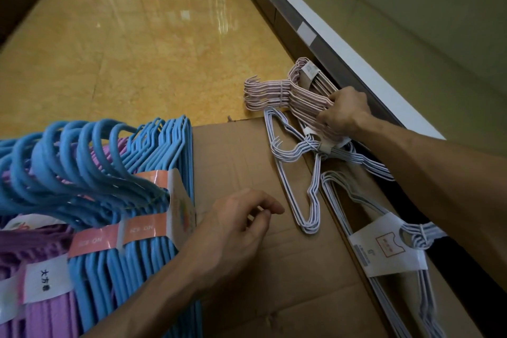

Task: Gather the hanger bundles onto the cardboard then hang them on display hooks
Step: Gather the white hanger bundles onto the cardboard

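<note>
A flattened cardboard sheet (247, 162) lies on the floor in front of me. My right hand (343, 111) grips a bundle of pink wire hangers (274, 90) at the cardboard's far right corner, beside the shelf base. Just below it a white wire hanger bundle (299, 181) lies flat on the cardboard. Another white bundle with a paper label (384, 250) lies along the cardboard's right edge. My left hand (241, 222) hovers over the middle of the cardboard, fingers loosely curled, holding nothing.
A thick stack of blue hanger bundles (115, 173) with orange labels stands at the left, with purple hanger bundles (41, 282) beside it. A white-edged store shelf (343, 44) runs along the right. Glossy yellow floor tiles (123, 35) stretch ahead.
</note>
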